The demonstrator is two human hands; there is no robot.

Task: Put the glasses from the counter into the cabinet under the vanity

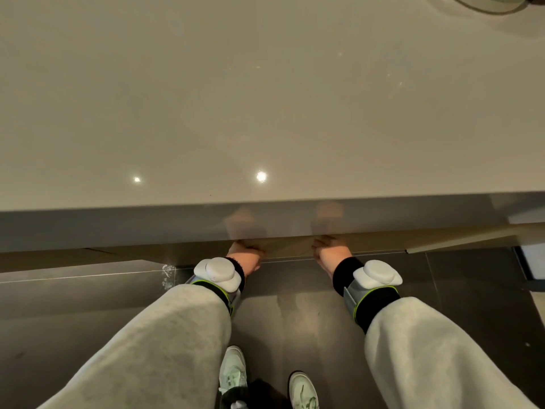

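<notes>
We reach both hands under the desk (265,113), left hand (246,256) and right hand (330,255), fingers hidden so grip unclear; likely working the cabinet doors (295,246), glasses unseen.

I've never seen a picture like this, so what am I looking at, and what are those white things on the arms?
The one picture comes from a camera worn on a person's head, looking down. The big pale surface is a bathroom counter; only a curved rim of something shows in its far right corner. Below it, both hands reach under the counter's edge: the left hand and the right hand. Their fingers are hidden, so I can't tell if they hold anything. They seem to be at the cabinet doors. The white things are small devices strapped to each wrist over grey sleeves. Further down are the dark floor and the person's pale shoes. No glasses show.
</notes>
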